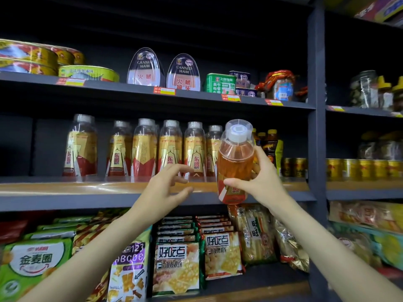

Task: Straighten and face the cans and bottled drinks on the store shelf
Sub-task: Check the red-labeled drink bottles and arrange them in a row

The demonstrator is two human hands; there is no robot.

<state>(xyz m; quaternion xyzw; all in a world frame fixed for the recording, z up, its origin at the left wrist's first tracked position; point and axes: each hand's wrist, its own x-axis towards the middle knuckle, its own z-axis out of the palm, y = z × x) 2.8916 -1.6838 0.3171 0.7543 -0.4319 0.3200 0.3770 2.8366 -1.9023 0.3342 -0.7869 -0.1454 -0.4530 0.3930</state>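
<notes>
My right hand (260, 179) grips an amber drink bottle (235, 158) with a clear cap cover, held tilted toward me in front of the middle shelf (65, 199). Several matching gold-and-red bottles (146, 149) stand in a row along that shelf. My left hand (168, 188) hovers at the shelf's front edge, just before the bottles, with fingers spread and loosely bent, holding nothing. Dark bottles with yellow caps (269, 144) and gold cans (294, 167) stand to the right of the row.
The upper shelf carries flat fish tins (87, 73), canned ham packs (145, 68), a green tin (220, 83) and jars. Below lie biscuit and snack packs (176, 264). A grey upright post (317, 127) divides off the right bay with more gold cans (359, 168).
</notes>
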